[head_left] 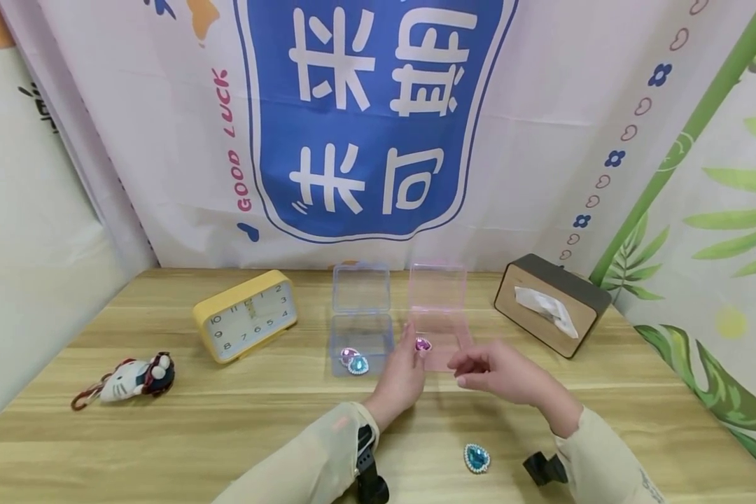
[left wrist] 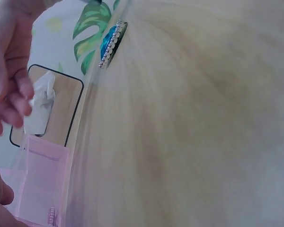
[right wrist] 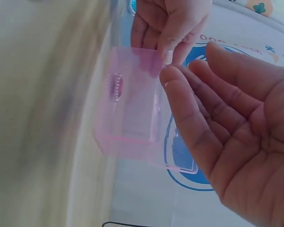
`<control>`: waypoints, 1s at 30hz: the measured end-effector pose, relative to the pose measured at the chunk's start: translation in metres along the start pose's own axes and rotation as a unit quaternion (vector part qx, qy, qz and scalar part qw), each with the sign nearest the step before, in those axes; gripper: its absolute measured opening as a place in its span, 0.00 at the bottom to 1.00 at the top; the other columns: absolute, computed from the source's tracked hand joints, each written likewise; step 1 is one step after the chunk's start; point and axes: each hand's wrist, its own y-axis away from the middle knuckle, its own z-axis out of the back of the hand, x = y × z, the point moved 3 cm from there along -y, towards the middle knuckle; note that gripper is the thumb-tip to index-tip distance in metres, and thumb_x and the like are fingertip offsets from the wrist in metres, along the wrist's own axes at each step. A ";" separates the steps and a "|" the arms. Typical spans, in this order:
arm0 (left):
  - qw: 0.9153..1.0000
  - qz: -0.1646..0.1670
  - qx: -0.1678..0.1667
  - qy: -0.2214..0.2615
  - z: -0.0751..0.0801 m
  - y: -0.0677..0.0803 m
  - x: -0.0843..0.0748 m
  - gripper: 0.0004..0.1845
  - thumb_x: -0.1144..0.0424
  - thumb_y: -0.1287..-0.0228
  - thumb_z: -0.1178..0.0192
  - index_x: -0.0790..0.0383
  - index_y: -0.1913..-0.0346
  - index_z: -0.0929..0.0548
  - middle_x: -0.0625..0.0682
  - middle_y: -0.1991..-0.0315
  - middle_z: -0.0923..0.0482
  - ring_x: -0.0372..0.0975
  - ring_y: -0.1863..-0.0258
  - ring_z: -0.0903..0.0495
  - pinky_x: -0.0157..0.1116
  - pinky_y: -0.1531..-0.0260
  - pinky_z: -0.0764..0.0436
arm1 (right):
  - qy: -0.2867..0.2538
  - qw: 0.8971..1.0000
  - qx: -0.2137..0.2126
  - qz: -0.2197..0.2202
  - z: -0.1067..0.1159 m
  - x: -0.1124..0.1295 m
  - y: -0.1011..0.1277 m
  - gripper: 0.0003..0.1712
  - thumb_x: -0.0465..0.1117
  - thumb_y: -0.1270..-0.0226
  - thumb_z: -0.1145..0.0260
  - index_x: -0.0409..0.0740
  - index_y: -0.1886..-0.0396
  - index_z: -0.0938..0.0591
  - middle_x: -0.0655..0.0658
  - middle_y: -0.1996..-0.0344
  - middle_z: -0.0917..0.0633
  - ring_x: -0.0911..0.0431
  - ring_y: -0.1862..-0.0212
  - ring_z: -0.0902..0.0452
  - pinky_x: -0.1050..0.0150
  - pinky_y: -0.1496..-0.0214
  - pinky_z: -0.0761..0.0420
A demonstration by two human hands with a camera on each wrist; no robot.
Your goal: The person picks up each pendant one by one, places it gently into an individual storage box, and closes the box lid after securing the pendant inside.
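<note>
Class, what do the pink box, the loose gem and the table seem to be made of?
Pink box: probably plastic, glossy; its tinted walls are see-through.
Loose gem: glossy acrylic or glass perhaps, its facets glinting.
Table: wood or wood-look laminate, satin-looking, given its streaky grain.

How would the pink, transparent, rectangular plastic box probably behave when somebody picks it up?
The box is probably light, since its walls look thin and see-through. It seems fairly stiff: its edges run straight. Its open lid, joined along one edge, may swing.
</note>
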 end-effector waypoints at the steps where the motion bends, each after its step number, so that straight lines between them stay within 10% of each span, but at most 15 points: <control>1: 1.000 -0.001 -0.001 0.000 0.000 0.000 0.000 0.31 0.69 0.34 0.56 0.70 0.31 0.53 0.66 0.31 0.52 0.53 0.32 0.48 0.47 0.32 0.48 | -0.004 1.000 0.004 -0.002 -0.001 -0.001 0.003 0.14 0.37 0.41 0.37 0.34 0.58 0.20 0.41 0.67 0.16 0.64 0.65 0.23 0.72 0.62 0.20; 16: 1.000 0.005 -0.004 0.010 0.001 0.000 -0.002 0.31 0.68 0.33 0.56 0.68 0.31 0.53 0.64 0.31 0.52 0.52 0.32 0.48 0.47 0.32 0.48 | -0.087 0.991 0.095 -0.036 -0.023 -0.017 0.028 0.17 0.36 0.53 0.30 0.34 0.62 0.21 0.42 0.71 0.18 0.64 0.68 0.25 0.72 0.65 0.21; 30: 1.000 0.003 -0.006 0.011 0.001 0.001 -0.001 0.30 0.68 0.34 0.55 0.69 0.31 0.51 0.65 0.31 0.50 0.53 0.32 0.47 0.48 0.33 0.47 | -0.006 0.991 0.129 -0.024 -0.035 -0.013 0.031 0.18 0.33 0.65 0.27 0.44 0.69 0.22 0.53 0.76 0.25 0.65 0.72 0.32 0.73 0.71 0.27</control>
